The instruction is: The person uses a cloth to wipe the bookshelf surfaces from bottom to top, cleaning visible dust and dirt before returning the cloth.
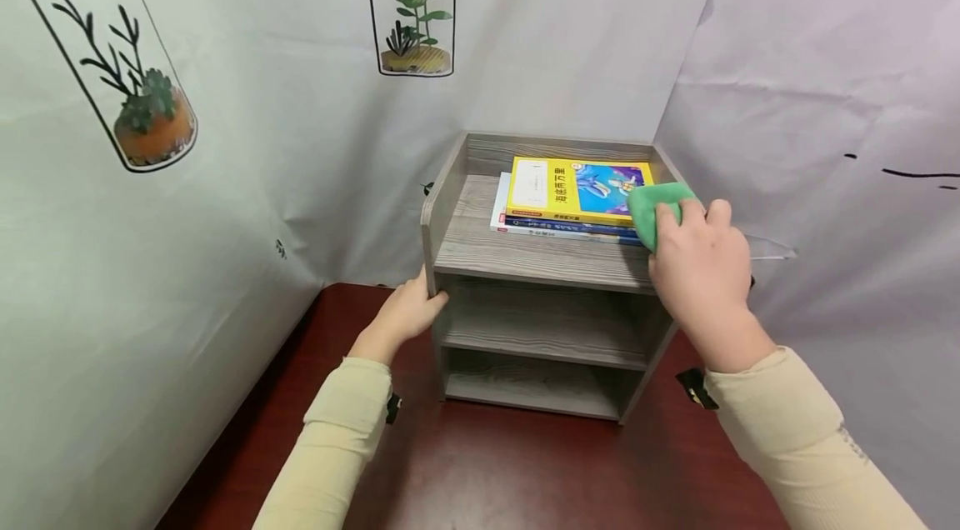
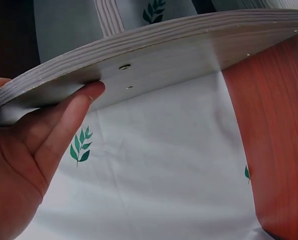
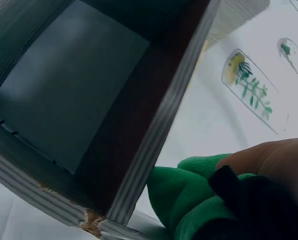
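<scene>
A small grey wood-grain shelf unit (image 1: 536,259) stands against the back wall, with two lower levels under its top. My left hand (image 1: 408,309) grips the front edge of its left side panel, and in the left wrist view fingers (image 2: 71,112) lie along the panel's outer face. At the right front corner of the top, my right hand (image 1: 705,263) holds a green cloth (image 1: 651,213). In the right wrist view the cloth (image 3: 179,195) bunches up against the panel edge. Part of the right hand is hidden there by a dark strap.
On the top lies a stack of books, a yellow book (image 1: 551,188) uppermost, close to the cloth. The reddish-brown table (image 1: 487,472) carries the unit. White sheeting (image 1: 240,205) printed with plants encloses the left, back and right.
</scene>
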Available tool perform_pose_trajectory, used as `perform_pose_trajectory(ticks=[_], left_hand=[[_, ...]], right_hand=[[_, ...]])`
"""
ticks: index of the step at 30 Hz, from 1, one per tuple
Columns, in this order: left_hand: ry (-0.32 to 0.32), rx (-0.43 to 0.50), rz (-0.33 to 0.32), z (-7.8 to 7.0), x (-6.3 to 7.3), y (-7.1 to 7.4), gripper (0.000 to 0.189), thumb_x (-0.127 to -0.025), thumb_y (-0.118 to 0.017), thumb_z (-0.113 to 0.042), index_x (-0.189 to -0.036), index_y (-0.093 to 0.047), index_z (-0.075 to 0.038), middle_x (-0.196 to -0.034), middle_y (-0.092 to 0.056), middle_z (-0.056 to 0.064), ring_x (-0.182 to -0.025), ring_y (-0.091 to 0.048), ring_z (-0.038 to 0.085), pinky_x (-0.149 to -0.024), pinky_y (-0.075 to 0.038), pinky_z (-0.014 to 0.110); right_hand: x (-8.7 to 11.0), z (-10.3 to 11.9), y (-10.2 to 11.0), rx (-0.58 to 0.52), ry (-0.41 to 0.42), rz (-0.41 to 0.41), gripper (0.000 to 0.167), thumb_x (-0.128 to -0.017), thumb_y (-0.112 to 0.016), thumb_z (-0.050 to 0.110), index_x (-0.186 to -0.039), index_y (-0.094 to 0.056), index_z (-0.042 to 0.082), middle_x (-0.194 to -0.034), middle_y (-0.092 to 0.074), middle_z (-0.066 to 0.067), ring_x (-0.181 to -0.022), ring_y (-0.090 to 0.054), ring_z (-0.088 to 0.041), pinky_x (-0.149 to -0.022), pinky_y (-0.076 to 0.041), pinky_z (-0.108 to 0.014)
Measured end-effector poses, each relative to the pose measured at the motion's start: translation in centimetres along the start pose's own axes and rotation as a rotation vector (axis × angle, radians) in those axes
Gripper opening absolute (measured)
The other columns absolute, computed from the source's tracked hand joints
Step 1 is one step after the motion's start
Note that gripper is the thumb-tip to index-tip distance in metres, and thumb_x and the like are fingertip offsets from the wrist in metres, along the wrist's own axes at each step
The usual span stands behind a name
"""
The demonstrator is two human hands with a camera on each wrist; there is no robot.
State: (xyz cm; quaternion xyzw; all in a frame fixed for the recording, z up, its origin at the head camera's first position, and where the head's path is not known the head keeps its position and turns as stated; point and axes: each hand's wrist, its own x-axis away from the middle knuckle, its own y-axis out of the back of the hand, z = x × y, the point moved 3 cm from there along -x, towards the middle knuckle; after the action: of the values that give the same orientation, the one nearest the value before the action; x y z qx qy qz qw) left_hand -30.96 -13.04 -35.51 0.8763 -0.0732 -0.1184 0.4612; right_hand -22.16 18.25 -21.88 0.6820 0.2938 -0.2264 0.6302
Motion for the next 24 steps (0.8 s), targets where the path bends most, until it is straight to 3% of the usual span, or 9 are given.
perform_pose_trajectory(ticks=[6,11,18,24], left_hand=[[0.013,0.005,0.008,0.1,0.2,-0.2,0.066,-0.092,-0.048,-0.026,-0.148,-0.016,-0.010,-0.112,-0.060,0.021,-0.078,-0.058,0.026,-0.071,-0.043,0.044],[0.007,0.007,0.004,0.1,0.2,-0.1,0.064,-0.092,-0.047,-0.026,-0.147,-0.018,-0.009,-0.108,-0.061,0.019,-0.074,-0.056,0.024,-0.069,-0.042,0.043],[0.009,-0.008,0.003,0.1,0.1,-0.1,0.064,-0.091,-0.048,-0.026,-0.146,-0.019,-0.009,-0.089,-0.062,0.014,-0.067,-0.053,0.024,-0.066,-0.041,0.042],[0.009,-0.003,0.015,0.1,0.0,-0.1,0.064,-0.092,-0.048,-0.026,-0.147,-0.018,-0.010,-0.070,-0.054,0.007,-0.061,-0.050,0.024,-0.063,-0.039,0.040]], right_hand=[[0.8,0.5,-0.7,0.035,0.043,-0.010,0.023,-0.081,-0.053,-0.004,-0.101,-0.056,-0.014,-0.085,-0.048,-0.032,-0.075,-0.040,-0.042,-0.048,-0.040,-0.051],[1.4,0.7,-1.2,0.043,0.049,0.032,0.024,-0.081,-0.053,-0.004,-0.101,-0.055,-0.016,-0.084,-0.048,-0.033,-0.076,-0.040,-0.044,-0.049,-0.041,-0.052],[1.6,0.7,-1.4,0.043,0.042,0.062,0.024,-0.081,-0.055,-0.004,-0.102,-0.055,-0.017,-0.084,-0.049,-0.033,-0.076,-0.039,-0.044,-0.049,-0.041,-0.052],[2.0,0.7,-1.6,0.012,0.013,0.084,0.021,-0.079,-0.055,-0.002,-0.096,-0.056,-0.015,-0.079,-0.049,-0.030,-0.075,-0.039,-0.043,-0.044,-0.038,-0.050]])
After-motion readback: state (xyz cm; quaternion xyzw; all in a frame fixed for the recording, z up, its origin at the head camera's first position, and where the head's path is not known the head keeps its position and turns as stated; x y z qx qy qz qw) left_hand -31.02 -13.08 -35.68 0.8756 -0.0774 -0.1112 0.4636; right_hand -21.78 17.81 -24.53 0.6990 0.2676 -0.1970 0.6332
